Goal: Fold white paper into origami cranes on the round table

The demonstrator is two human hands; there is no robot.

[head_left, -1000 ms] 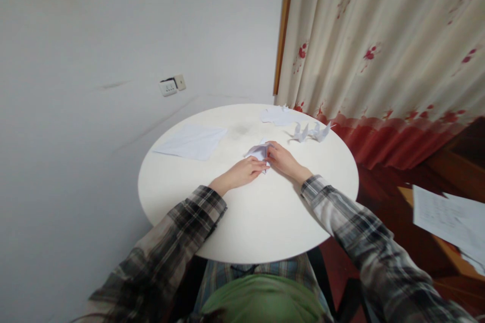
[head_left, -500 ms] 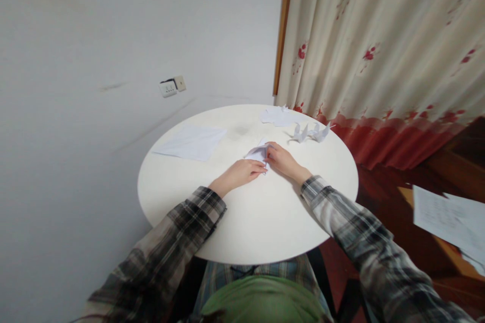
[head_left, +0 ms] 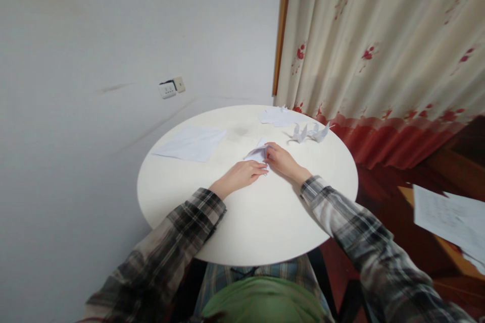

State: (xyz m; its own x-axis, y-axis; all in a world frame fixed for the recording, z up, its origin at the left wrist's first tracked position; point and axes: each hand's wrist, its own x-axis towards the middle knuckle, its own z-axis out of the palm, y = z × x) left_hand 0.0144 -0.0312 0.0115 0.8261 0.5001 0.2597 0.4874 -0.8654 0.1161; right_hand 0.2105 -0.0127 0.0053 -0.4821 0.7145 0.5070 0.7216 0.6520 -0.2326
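A small folded piece of white paper (head_left: 257, 152) lies near the middle of the round white table (head_left: 250, 222). My left hand (head_left: 242, 173) rests on the table with its fingers stretched toward the paper's near edge, pressing it down. My right hand (head_left: 282, 160) comes in from the right with fingers curled, pinching the paper's right side. Both sleeves are dark plaid.
A flat white sheet (head_left: 191, 143) lies at the table's left. Two small folded paper figures (head_left: 310, 132) and a heap of white scraps (head_left: 276, 115) sit at the far right edge. A floral curtain (head_left: 379, 45) hangs behind; more papers (head_left: 447, 219) lie at the right.
My left hand has slid slightly toward me along the paper and flattened. The paper sits lower on the table than a second ago. My right hand has barely moved.
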